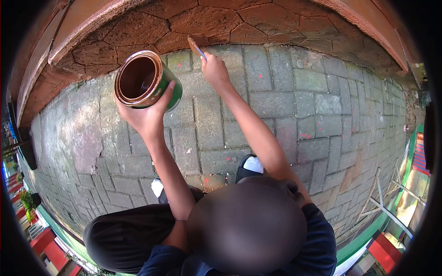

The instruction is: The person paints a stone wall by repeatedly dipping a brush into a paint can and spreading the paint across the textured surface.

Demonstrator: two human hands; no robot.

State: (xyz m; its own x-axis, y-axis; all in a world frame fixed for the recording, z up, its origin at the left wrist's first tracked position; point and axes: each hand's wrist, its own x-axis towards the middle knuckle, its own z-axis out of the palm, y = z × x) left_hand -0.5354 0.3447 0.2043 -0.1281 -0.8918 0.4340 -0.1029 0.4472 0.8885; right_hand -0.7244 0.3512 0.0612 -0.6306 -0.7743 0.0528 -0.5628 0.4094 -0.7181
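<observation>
My left hand (146, 120) is wrapped round a green paint can (174, 92), tilted so that its open top shows. Brown paint coats the can's rim and inner wall, and the fingers on its far side are hidden. In my right hand (215, 71) is a paintbrush (197, 48) with a bluish handle. Its brown-coated bristles point at the foot of the low wall (202, 22), touching or very near it. The wall has a stone-like pattern and is reddish brown, duller toward the right.
Grey paving bricks (271, 133) with red and pale spots run along the wall. My sandalled feet (251, 166) rest on them behind my hands. A metal frame (382, 205) stands at the right, and a potted plant (28, 203) at the far left.
</observation>
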